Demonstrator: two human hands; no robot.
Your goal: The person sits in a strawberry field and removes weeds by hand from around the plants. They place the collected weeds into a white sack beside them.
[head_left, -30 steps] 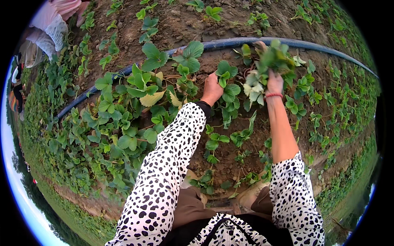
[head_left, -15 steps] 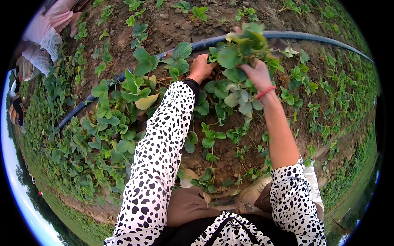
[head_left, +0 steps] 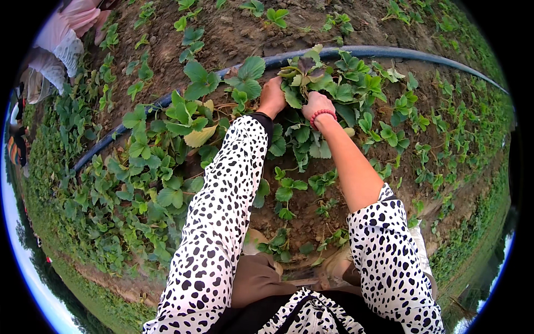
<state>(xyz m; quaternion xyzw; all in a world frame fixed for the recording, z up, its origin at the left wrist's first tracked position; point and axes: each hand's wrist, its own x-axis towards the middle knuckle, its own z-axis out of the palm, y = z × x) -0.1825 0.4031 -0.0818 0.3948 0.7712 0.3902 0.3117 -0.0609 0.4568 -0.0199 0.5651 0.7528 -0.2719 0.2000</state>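
Low strawberry plants with toothed green leaves grow from brown soil in front of me. My left hand is down among the leaves, its fingers curled inward and their tips hidden behind foliage; what they hold is not visible. Close beside it on the right, my right hand, with a red bead bracelet at the wrist, is closed around the stems of a leafy strawberry plant. Some leaves at the top of this plant are dark reddish. Both forearms reach forward in white sleeves with black spots.
A dark hose curves across the bed just beyond my hands. Denser strawberry foliage spreads at the left. A person in pink clothing is at the far left. My brown-trousered legs are at the bottom.
My right hand has moved left and lower, closer to my left hand. The bunch of leaves it held up now sits lower among the plants. My left hand has stayed nearly in place.
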